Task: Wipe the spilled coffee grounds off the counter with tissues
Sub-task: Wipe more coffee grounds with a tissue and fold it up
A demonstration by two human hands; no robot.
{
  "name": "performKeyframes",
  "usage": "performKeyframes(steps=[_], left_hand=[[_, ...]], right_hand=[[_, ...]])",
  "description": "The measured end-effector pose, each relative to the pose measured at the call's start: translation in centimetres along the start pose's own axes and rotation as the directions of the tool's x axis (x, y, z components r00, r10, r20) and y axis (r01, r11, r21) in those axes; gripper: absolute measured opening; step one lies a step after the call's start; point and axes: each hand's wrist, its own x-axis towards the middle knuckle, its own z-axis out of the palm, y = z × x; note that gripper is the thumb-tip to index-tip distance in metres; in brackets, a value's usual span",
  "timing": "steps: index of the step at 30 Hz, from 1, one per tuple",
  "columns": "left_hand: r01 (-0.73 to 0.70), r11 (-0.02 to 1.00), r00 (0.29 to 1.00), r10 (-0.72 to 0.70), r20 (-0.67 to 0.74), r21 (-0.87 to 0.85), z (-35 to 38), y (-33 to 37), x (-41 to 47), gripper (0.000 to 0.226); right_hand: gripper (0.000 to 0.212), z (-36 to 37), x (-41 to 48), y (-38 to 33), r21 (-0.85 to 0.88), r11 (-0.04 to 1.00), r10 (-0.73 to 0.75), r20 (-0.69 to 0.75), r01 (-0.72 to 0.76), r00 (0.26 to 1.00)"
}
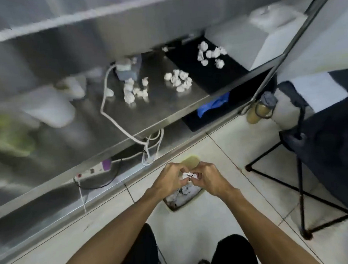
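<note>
Tissue (189,175) | long axis left-right | pinched: left hand (170,179), right hand (209,178)

Dim, even indoor light, heavy motion blur at left, wide-angle bending at edges, soft sheen on steel counter (163,112).

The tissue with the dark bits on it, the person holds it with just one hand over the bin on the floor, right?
Not quite. The head view shows both hands on it: the left hand and the right hand each pinch the tissue with the dark bits. The rest is right: it is over the bin on the floor.
</note>
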Motion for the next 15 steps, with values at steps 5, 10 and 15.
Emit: performKeyframes(steps=[5,10,15], left_hand=[[0.082,0.996,0.996,-0.083,0.018,0.029,5.7,-5.6,2.0,0.020],[0.149,0.980,0.984,-0.160,0.076,0.134,7.1,-7.3,2.9,0.037],[0.118,0.978,0.980,-0.143,0.140,0.170,5.6,-6.2,2.5,0.052]], right_hand=[[0.026,6.1,1.4,4.9,-0.028,0.995,0.094,0.031,-0.094,0.995],[0.016,7.4,1.1,6.4,-0.006,0.985,0.172,0.065,-0.172,0.983],[0.026,5.8,0.3,5.2,-0.081,0.967,0.239,-0.026,-0.241,0.971]])
